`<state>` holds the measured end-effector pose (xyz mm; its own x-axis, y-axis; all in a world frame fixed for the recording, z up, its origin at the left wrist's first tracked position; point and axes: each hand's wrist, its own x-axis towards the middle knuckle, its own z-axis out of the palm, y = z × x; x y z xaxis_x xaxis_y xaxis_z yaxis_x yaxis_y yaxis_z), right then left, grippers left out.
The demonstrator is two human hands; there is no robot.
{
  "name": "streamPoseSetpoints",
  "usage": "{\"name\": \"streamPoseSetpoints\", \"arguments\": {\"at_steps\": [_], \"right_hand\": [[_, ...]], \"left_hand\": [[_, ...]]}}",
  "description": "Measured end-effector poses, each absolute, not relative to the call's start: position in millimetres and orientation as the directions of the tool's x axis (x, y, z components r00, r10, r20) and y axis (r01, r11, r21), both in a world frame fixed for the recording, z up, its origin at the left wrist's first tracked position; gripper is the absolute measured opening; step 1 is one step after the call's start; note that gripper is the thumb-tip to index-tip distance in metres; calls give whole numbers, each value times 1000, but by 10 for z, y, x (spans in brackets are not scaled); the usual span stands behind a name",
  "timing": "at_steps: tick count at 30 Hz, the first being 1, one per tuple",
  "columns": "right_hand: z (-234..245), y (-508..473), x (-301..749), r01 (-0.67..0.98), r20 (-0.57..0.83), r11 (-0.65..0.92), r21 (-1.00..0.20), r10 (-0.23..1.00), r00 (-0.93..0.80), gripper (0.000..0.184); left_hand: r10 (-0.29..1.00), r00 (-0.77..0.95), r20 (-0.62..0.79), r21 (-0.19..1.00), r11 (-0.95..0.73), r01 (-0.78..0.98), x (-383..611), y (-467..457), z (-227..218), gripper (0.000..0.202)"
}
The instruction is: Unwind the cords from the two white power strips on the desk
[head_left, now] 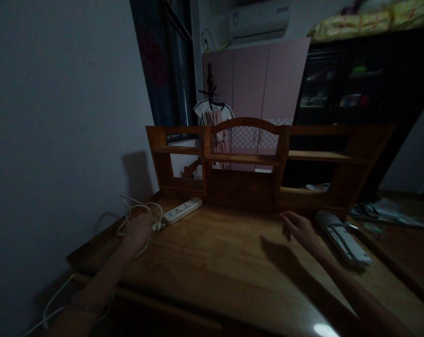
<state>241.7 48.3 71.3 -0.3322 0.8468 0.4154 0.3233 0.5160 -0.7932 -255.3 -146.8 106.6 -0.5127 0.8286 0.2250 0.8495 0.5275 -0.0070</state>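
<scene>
The left hand (137,230), grip too blurred to tell, sits among white cord (141,204) loops beside the power strip (182,210), far left on the tabletop (215,252), where a snag could drag it; right-hand fingers (289,216) hang loosely open, empty.

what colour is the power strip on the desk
The power strip is white; it shows in the head view.

You're in a home: beyond the wooden desk (212,252) stand a pink wardrobe (249,84) and 1 coat stand (210,77) holding a shirt (226,111).
</scene>
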Motion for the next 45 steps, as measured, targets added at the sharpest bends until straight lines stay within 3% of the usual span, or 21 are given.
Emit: {"name": "streamPoseSetpoints", "arguments": {"at_steps": [3,6,9,13,17,19,24,28,30,32,35,37,40,43,45], "right_hand": [[783,614,2841,608,556,517,-602,818,-145,54],[858,734,3171,811,659,351,-469,750,56,61],[850,770,3385,932,665,159,-325,739,106,54],[630,804,3538,988,615,23,-151,785,76,51],[366,892,3654,987,428,-148,-56,890,157,83],[296,921,3704,981,361,-190,-36,913,191,86],[280,930,3750,977,345,-206,-53,914,212,74],[346,897,3680,987,368,-158,-30,916,158,56],[418,857,3575,996,410,-81,-34,908,88,48],[513,789,3393,994,491,81,-72,871,-35,48],[653,609,2983,908,592,397,-136,767,-247,53],[706,441,2674,832,618,535,-146,706,-345,55],[698,181,2308,722,611,687,-89,609,-505,59],[625,8,2147,635,584,772,4,514,-628,64],[576,-45,2130,597,562,801,58,468,-682,68]], "left_hand": [[840,-456,294,-54,491,870,-2181,-1379,1153,21],[875,-321,362,-69,368,927,-1644,-1142,1184,36],[896,-161,414,-67,206,976,-1056,-839,1095,53],[892,66,447,-49,-49,998,-446,-485,836,54],[842,230,488,-9,-259,966,-200,-245,578,46],[820,262,508,26,-319,947,-191,-166,477,41],[824,197,532,183,-339,923,-267,-78,303,44],[846,120,519,338,-332,881,-275,-82,260,40],[865,67,498,486,-342,805,-257,-85,267,35],[913,9,407,706,-321,631,-233,-81,280,34],[993,63,101,983,-110,148,-203,-65,294,43],[969,235,-74,983,110,-146,-196,-55,301,59],[883,451,-127,890,302,-341,-210,-57,312,79],[869,484,-103,828,344,-443,-234,-66,315,90],[904,417,-100,808,318,-495,-247,-62,303,86]]}}
